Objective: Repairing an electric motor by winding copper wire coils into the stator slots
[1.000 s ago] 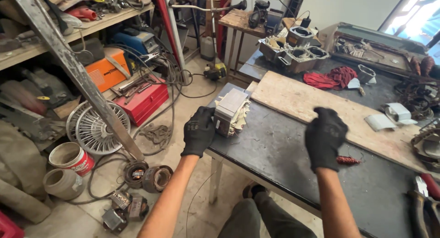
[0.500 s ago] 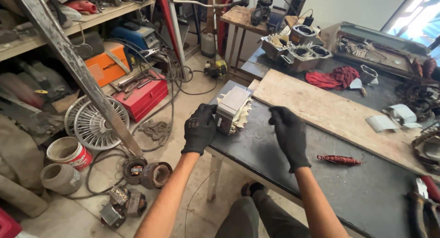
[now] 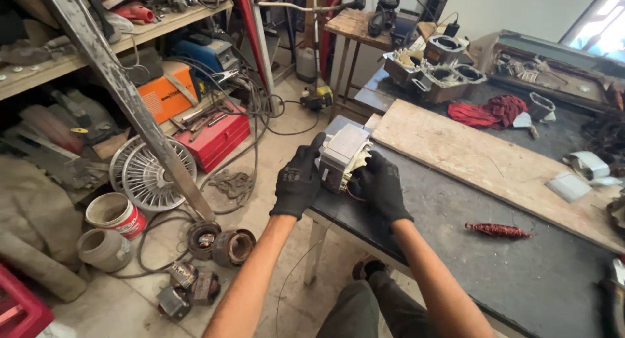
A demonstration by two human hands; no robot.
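Observation:
A grey boxy transformer-like block [image 3: 343, 154] sits at the near left corner of the dark worktable [image 3: 495, 273]. My left hand [image 3: 298, 179], in a black glove, grips its left side. My right hand [image 3: 381, 186], also gloved, holds its right side, fingers curled against the pale winding and a thin red wire. Both hands are closed around the block, which rests on the table's edge.
A long wooden plank [image 3: 488, 161] lies across the table behind the block. A reddish wire coil [image 3: 498, 230] lies to the right. Red cloth [image 3: 491, 110] and engine castings [image 3: 433, 68] sit farther back. On the floor: stator cores [image 3: 218, 243], two buckets [image 3: 114, 214], fan guard [image 3: 150, 175], red toolbox [image 3: 218, 136].
My right hand has moved left from the middle of the table onto the block's right side. My left hand stays on the block's left side.

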